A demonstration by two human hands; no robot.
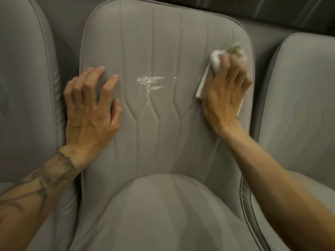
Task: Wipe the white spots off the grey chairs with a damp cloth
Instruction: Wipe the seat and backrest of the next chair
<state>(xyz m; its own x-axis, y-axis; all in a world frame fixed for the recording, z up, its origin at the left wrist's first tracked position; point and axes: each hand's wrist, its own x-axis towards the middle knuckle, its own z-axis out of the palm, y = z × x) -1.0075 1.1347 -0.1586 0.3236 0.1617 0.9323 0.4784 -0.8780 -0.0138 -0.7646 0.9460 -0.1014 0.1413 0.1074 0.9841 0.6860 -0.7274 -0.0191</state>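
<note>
Forearms are seen nearest: the tattooed left forearm (36, 187) at lower left and the right forearm (282, 178) at lower right, both reaching over the seat cushion (163, 218) of the middle chair (181, 151).

The left hand (90, 109) is laid on the left part of the backrest (163, 42), fingers spread and arched, nothing held. The backrest appears to be braced by it.

The right hand (224, 91) is curled over a bunched white cloth (214, 64), which is pressed to the backrest near its right edge. A flat tail of the cloth is trapped under the palm. Blur is noted at the fingers, so the exact pinch cannot be read.

A white smear (150, 81) is located at the backrest centre, between the hands and touched by neither. Paler residue is noted in the stitched seam (147, 104) just below it, and a thin white streak (181, 26) higher up. The left chair (21, 69) and right chair (304, 96) are partly in view; spots on them cannot be made out.

Judgement: the cloth is best carried leftward onto the smear and worked along the stitching, not across it, so that residue is lifted out of the seam rather than packed in. Firm pressure should be met by the bracing hand. A clean fold should be turned outward once the face is soiled, or the mark is likely to be spread.
</note>
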